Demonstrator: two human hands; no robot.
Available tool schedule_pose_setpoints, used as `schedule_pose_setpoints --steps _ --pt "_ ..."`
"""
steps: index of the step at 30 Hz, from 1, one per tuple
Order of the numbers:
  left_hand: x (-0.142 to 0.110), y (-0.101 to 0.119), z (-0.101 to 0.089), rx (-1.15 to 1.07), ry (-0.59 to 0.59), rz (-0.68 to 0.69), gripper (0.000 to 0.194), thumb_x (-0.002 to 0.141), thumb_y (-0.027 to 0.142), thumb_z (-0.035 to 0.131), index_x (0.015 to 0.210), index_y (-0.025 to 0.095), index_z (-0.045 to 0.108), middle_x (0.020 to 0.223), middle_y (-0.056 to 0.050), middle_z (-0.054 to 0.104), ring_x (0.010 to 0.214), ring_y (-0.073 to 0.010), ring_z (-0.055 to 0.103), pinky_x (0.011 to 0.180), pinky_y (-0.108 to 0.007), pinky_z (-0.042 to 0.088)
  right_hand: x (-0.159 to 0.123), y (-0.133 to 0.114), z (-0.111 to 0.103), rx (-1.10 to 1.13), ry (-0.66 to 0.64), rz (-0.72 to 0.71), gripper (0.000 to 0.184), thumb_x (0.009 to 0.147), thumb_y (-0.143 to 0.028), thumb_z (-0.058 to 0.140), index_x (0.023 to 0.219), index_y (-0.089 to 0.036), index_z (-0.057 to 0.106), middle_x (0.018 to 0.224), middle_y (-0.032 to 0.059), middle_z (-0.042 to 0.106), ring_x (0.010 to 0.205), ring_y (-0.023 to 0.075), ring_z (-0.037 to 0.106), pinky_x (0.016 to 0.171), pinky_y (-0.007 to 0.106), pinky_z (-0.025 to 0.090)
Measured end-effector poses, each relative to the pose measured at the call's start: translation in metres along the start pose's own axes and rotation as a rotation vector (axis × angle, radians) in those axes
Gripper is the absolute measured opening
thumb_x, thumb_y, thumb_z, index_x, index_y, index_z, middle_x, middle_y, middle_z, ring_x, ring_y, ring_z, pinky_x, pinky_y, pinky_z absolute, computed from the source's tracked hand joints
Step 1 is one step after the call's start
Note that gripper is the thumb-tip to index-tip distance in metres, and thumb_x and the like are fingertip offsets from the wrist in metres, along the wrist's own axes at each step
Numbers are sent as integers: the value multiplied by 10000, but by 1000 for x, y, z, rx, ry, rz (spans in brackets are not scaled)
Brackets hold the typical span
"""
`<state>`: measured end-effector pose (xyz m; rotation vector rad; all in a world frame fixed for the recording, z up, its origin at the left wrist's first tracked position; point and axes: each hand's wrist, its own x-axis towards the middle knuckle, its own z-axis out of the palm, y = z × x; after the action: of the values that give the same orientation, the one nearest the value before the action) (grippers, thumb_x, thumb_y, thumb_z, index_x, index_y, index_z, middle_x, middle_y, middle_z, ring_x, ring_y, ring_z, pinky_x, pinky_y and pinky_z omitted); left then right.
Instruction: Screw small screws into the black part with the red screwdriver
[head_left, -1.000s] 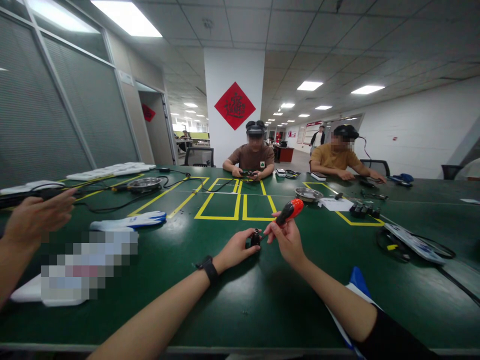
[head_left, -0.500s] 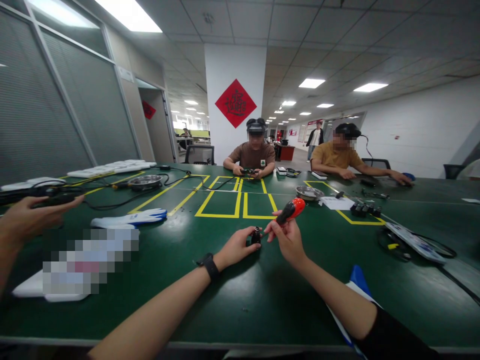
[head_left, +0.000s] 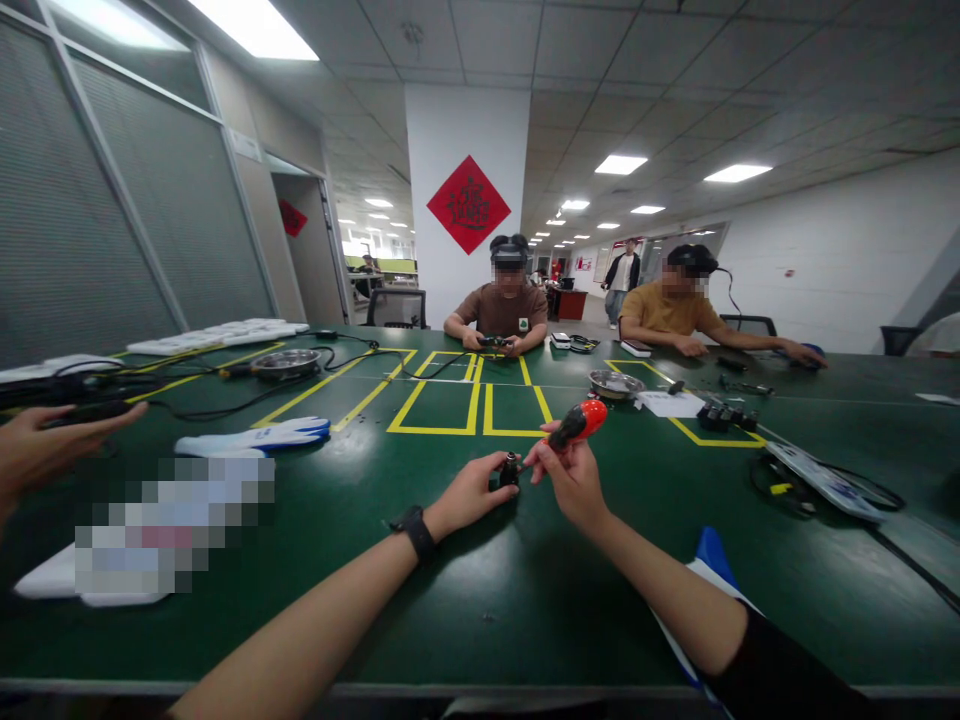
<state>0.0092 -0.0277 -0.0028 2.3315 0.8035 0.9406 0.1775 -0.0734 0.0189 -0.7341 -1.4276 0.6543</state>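
My left hand (head_left: 474, 484) is closed around a small black cylindrical part (head_left: 510, 468) with a metallic top, keeping it upright at the table surface. A black watch is on that wrist. In my right hand (head_left: 571, 478) is a screwdriver (head_left: 577, 425) with a red and black handle, its handle end tilted up and to the right. The screwdriver's shaft slopes down toward the side of the black part; whether the tip touches it I cannot tell.
Gloves (head_left: 259, 437) lie left on the green table (head_left: 420, 600); another glove (head_left: 716, 560) is partly under my right forearm. Metal bowls (head_left: 615, 384), black parts (head_left: 724, 415) and a power strip (head_left: 821, 480) lie farther out. Co-worker's hand (head_left: 60, 435) is at left.
My hands keep almost the same pose on the black part and screwdriver. The view has shifted slightly. A standing person in the background has moved a little.
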Motion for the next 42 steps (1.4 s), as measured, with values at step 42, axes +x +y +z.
schedule_pose_setpoints --steps 42 --pt "6 -9 21 18 -84 -203 233 758 163 387 969 223 468 971 13 560 995 -176 455 1011 -374 200 -2 4 1 -32 -11 -12 254 850 -293 544 1075 -219 452 739 -11 635 513 100 565 568 261 480"
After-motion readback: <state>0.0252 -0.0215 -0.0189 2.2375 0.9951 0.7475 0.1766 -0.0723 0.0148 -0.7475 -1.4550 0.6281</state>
